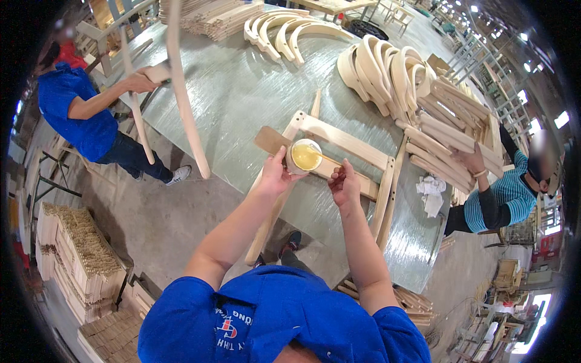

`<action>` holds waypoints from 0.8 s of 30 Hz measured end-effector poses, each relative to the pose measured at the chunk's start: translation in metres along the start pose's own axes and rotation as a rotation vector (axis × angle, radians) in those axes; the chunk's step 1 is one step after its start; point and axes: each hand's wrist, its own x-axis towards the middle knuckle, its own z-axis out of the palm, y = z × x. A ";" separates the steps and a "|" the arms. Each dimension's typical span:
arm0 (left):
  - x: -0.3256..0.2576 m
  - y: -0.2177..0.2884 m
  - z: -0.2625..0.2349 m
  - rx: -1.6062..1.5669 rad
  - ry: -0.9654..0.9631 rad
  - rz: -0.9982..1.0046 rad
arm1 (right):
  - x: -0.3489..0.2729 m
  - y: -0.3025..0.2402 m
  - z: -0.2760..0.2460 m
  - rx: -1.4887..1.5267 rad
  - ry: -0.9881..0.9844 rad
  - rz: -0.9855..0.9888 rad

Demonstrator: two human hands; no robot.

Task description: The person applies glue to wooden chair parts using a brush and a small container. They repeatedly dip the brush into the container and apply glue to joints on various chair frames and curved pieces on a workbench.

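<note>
My left hand (277, 173) grips a small round tub (304, 156) of yellow, glue-like liquid from its left side. A thin stick (324, 160) slants out of the tub toward my right hand (344, 183), whose fingers are pinched around its outer end; whether it has bristles is hidden in the liquid. Beneath both hands lies a pale wooden chair frame (347, 141), with rails joining two long side pieces. A flat brown piece (272, 140) shows just beyond my left fingers, partly covered by the tub.
The frame rests on a large plastic-covered table (212, 100). Curved wooden parts (387, 75) and straight slats (448, 142) are piled at the far right, beside a crumpled white cloth (431, 195). Co-workers stand left (78, 115) and right (496, 206); the left one handles a long wooden piece (184, 109).
</note>
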 end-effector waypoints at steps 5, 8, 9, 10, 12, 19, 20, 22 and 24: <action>0.047 0.013 -0.005 -0.014 0.045 0.037 | 0.048 -0.015 0.037 -0.067 -0.072 -0.101; 0.056 0.014 -0.006 -0.012 0.116 0.041 | 0.083 -0.045 0.063 -0.367 -0.154 -0.428; 0.055 0.014 -0.013 -0.003 0.150 0.054 | 0.093 -0.051 0.073 -0.511 -0.212 -0.547; 0.054 0.016 -0.020 -0.033 0.125 0.053 | 0.102 -0.053 0.084 -0.665 -0.242 -0.648; 0.050 0.017 -0.044 -0.099 0.084 0.061 | 0.117 -0.049 0.104 -0.971 -0.317 -0.840; 0.024 0.014 -0.067 -0.089 0.102 0.017 | 0.133 -0.033 0.134 -1.359 -0.444 -0.943; 0.023 0.015 -0.068 -0.101 0.102 0.021 | 0.134 -0.031 0.136 -1.373 -0.454 -0.950; 0.022 0.015 -0.071 -0.122 0.099 0.025 | 0.137 -0.028 0.137 -1.388 -0.473 -0.970; 0.022 0.017 -0.071 -0.123 0.115 0.012 | 0.139 -0.026 0.138 -1.390 -0.491 -0.995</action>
